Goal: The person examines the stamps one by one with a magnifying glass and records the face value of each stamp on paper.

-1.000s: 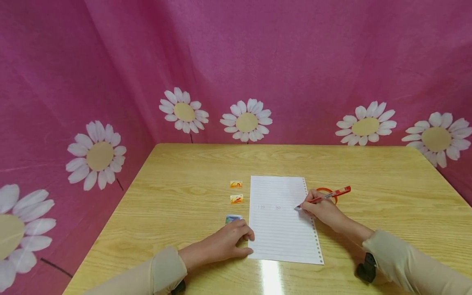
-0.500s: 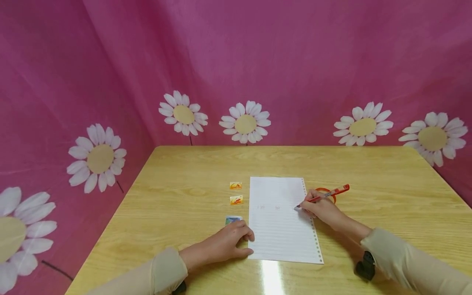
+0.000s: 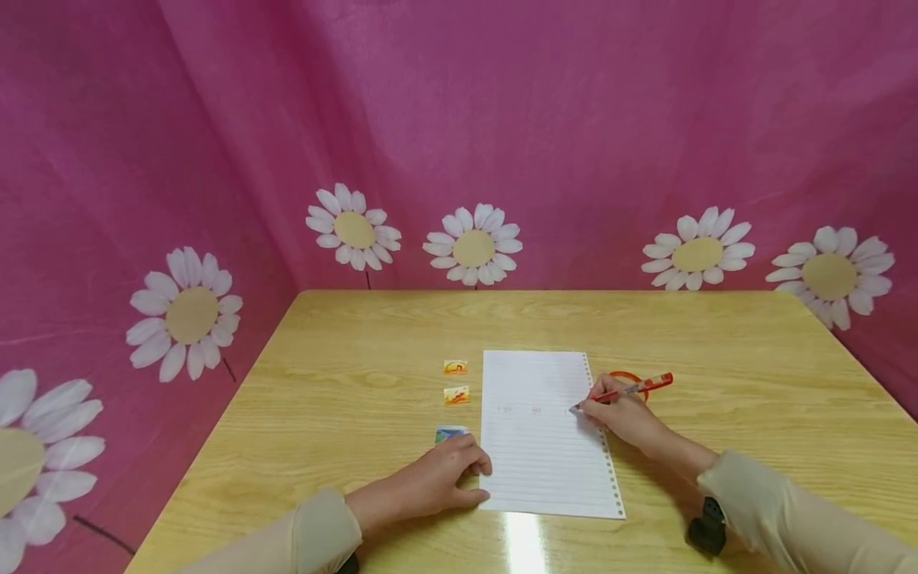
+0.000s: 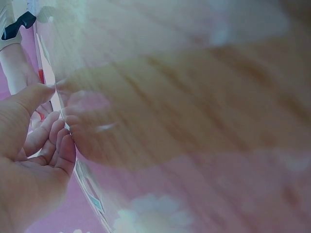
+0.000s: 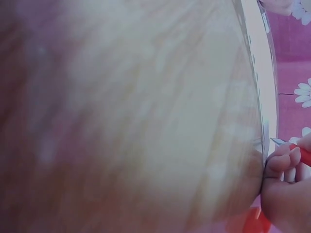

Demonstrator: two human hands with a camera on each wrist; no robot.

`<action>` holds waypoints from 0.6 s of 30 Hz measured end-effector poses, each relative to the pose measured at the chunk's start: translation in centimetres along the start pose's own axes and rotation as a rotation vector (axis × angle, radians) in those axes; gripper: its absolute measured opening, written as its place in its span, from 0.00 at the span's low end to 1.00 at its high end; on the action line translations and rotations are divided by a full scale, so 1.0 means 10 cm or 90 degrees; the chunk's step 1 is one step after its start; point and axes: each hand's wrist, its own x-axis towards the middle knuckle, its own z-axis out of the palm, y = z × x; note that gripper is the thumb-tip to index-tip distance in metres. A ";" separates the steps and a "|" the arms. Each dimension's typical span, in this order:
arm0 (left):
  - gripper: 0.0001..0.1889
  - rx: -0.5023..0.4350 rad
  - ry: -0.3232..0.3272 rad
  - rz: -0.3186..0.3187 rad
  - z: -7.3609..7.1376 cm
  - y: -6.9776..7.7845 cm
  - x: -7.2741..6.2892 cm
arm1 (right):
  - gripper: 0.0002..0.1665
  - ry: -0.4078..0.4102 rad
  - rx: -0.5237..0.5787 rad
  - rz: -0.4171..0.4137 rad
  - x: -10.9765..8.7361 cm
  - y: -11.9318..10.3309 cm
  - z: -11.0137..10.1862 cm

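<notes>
My right hand (image 3: 625, 414) pinches a red pen (image 3: 653, 383), its tip on a sheet of lined white paper (image 3: 545, 470) with holes down the right edge. Faint handwritten figures stand in a row across the sheet, left of the pen tip. My left hand (image 3: 448, 474) rests at the sheet's left edge with relaxed, bent fingers. In the left wrist view those fingers (image 4: 60, 145) touch the tabletop beside the paper. A small blue-green card (image 3: 449, 433) lies partly under or behind the left hand. The right wrist view shows the pen's metal tip (image 5: 277, 141) over the paper.
Two small yellow-orange picture cards (image 3: 455, 367) lie in a column left of the paper. A red ring-shaped object (image 3: 631, 376) is partly hidden behind the right hand. The wooden table (image 3: 344, 343) meets a pink curtain (image 3: 559, 119) printed with daisies.
The head view has shifted slightly, so everything sits a little lower and further left. The right hand keeps the pen at nearly the same spot on the paper. The left hand stays put.
</notes>
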 end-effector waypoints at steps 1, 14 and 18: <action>0.09 0.000 0.000 -0.001 0.00 0.00 0.00 | 0.09 0.000 -0.005 -0.001 0.00 0.00 0.00; 0.09 0.003 0.002 0.006 0.01 0.00 -0.01 | 0.10 -0.015 -0.022 -0.013 -0.02 -0.01 -0.01; 0.09 0.011 0.004 0.005 0.02 -0.01 -0.01 | 0.09 -0.019 -0.025 -0.016 0.00 0.00 -0.01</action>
